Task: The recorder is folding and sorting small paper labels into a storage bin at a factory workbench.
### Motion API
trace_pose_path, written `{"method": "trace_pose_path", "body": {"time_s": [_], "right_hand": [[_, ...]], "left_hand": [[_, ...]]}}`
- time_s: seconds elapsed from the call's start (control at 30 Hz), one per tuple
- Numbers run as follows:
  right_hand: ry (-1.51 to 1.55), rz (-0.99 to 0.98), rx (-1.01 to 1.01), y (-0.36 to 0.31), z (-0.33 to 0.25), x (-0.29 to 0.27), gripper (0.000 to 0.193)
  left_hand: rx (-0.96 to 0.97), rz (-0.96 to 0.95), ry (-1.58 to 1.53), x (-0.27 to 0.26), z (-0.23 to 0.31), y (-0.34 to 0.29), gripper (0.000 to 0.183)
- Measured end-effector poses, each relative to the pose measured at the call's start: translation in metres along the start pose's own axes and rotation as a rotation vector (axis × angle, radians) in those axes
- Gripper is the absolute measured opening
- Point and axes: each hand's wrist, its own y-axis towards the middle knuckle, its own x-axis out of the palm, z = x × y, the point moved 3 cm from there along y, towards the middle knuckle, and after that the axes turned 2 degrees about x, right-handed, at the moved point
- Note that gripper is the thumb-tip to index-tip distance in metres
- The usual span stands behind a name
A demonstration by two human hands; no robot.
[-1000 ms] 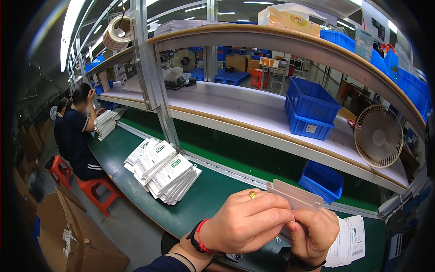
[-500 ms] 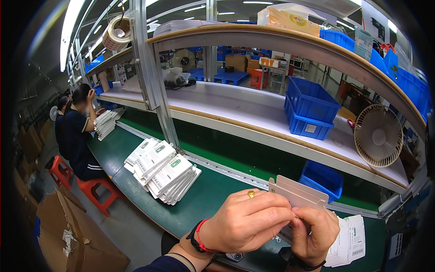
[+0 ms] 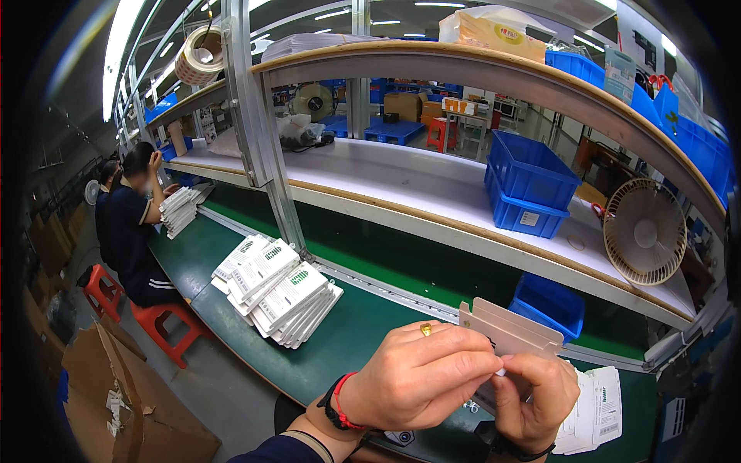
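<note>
In front of me my left hand (image 3: 424, 374) and my right hand (image 3: 538, 397) meet, both closed with fingertips pinched together. A tiny white piece (image 3: 501, 371) shows between their tips; its kind is too small to tell. Just behind the fingers stands a thin cardboard box (image 3: 515, 332) with its end flaps open, partly hidden by both hands. My right hand appears wrapped against this box. A small dark bit (image 3: 492, 342) shows above the left fingertips. Beside my right hand, flat white printed boxes (image 3: 600, 409) lie on the green table (image 3: 363, 332).
Left of my hands stand piled white boxes (image 3: 282, 297). Beyond are a blue bin (image 3: 546, 309), stacked blue crates (image 3: 531, 185) on the shelf (image 3: 401, 181) and a fan (image 3: 644, 231). A seated co-worker (image 3: 127, 224) is at far left, near a large carton (image 3: 131, 393).
Both hands stay almost in place, with a slight shift of the fingertips and the box. The tiny white piece and the dark bit show more plainly now.
</note>
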Motion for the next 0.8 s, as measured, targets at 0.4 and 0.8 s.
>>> {"method": "trace_pose_path", "body": {"time_s": [0.4, 0.8], "right_hand": [[0.04, -0.035, -0.051, 0.0025, 0.0012, -0.0006, 0.018], [0.087, -0.066, -0.08, 0.0035, 0.0038, -0.0009, 0.015]], "left_hand": [[0.011, 0.009, 0.011, -0.0033, 0.0033, 0.0016, 0.023], [0.01, -0.031, -0.022, 0.0011, 0.0034, 0.0004, 0.026]]}}
